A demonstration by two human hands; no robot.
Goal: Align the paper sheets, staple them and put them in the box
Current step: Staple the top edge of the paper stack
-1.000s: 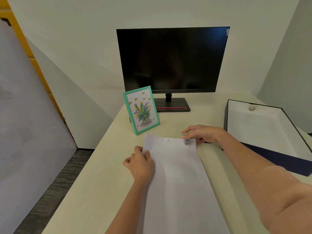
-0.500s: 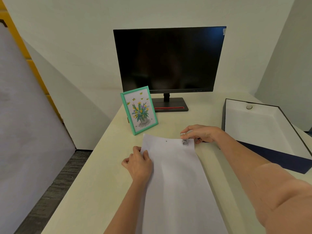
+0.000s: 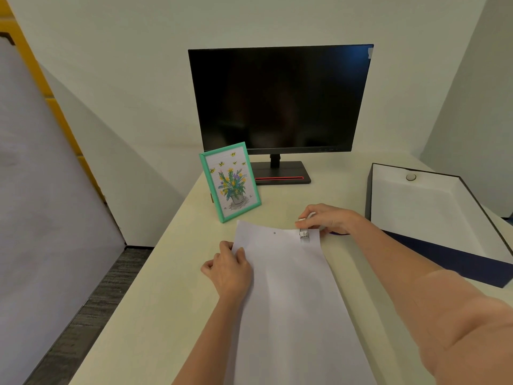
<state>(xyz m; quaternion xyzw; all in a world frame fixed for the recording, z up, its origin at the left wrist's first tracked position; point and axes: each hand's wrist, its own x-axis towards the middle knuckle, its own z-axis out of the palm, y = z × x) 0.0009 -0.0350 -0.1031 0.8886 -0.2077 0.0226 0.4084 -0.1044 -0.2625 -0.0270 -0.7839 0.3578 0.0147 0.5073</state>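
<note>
White paper sheets [image 3: 291,295] lie stacked on the pale desk, reaching toward me. My left hand [image 3: 229,269] presses down on their left edge near the far corner. My right hand [image 3: 329,219] grips a small stapler [image 3: 304,234], whose metal jaw sits over the sheets' far right corner. A small dark dot marks the paper near the far edge. The open box [image 3: 383,195], dark blue outside and white inside, stands on the desk to the right, just past my right wrist.
A green picture frame [image 3: 230,182] with a flower drawing stands just beyond the paper. A dark monitor [image 3: 280,98] stands behind it on its base. The desk's left edge [image 3: 155,262] drops to grey carpet. A round button [image 3: 410,177] lies inside the box.
Both hands and the stapler hold nearly the same place on the sheets. Only the view has shifted slightly.
</note>
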